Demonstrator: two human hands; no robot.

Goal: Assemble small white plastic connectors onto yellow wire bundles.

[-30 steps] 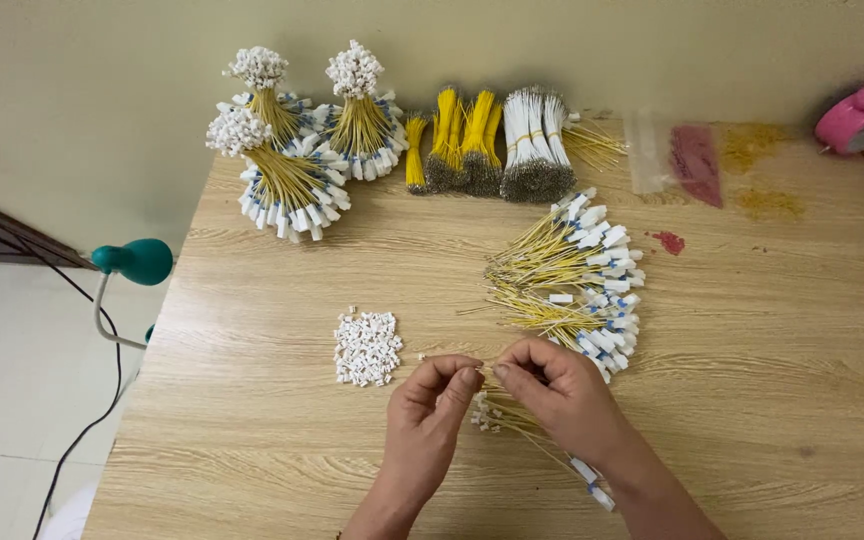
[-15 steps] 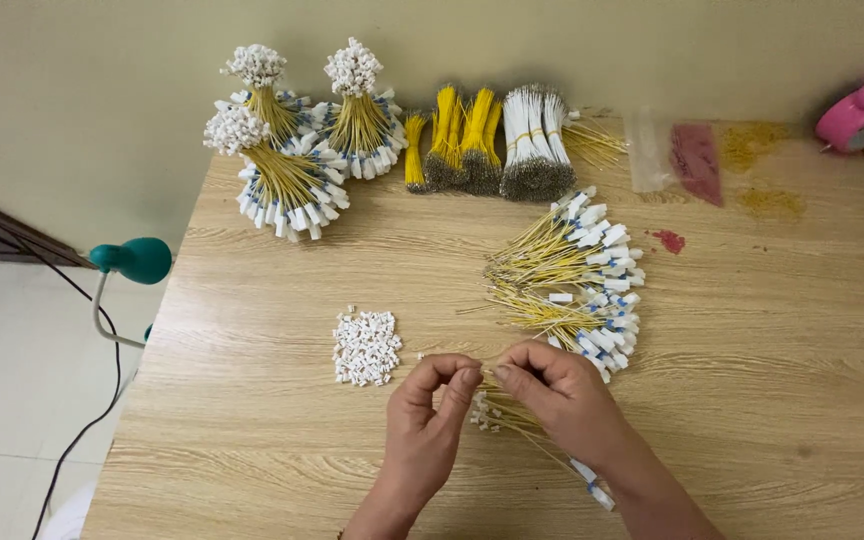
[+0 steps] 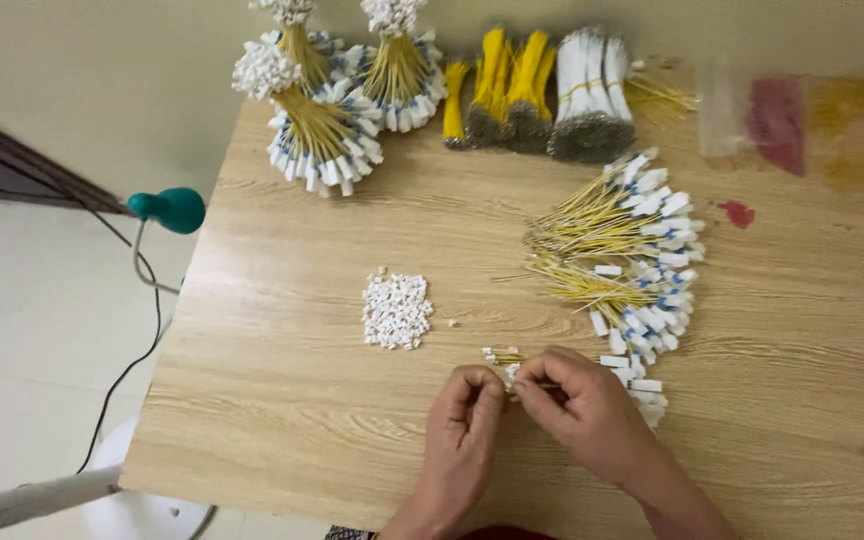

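Yellow wire [image 3: 505, 356] pinched between left hand [image 3: 464, 425], right hand [image 3: 582, 405] fingertips.

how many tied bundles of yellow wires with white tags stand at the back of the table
3: one at the back left corner, one behind it, cut off by the top edge, and one to their right. More may lie out of view.

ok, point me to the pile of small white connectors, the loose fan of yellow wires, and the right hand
pile of small white connectors [image 3: 396, 310], head view, middle of the heap.
loose fan of yellow wires [image 3: 592, 225], head view, on the yellow strands of the upper part.
right hand [image 3: 587, 410], head view, back of the hand.
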